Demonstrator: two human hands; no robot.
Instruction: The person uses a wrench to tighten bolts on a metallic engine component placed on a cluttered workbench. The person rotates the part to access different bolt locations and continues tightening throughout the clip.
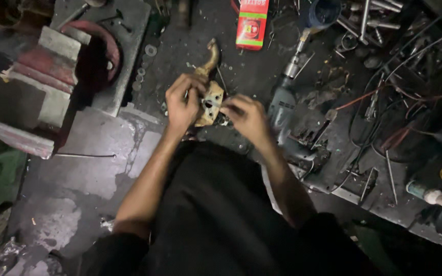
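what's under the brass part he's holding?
Under the brass part, held by left hand and right hand, lies dark, dirty workbench with small scattered bits. Directly beneath is covered by part and hands.

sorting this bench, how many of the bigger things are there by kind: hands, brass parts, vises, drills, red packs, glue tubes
hands: 2, left hand and right hand, both on the brass part
brass part: 1
bench vise: 1
electric drill: 1
red pack: 1
glue tube: 1
total: 7
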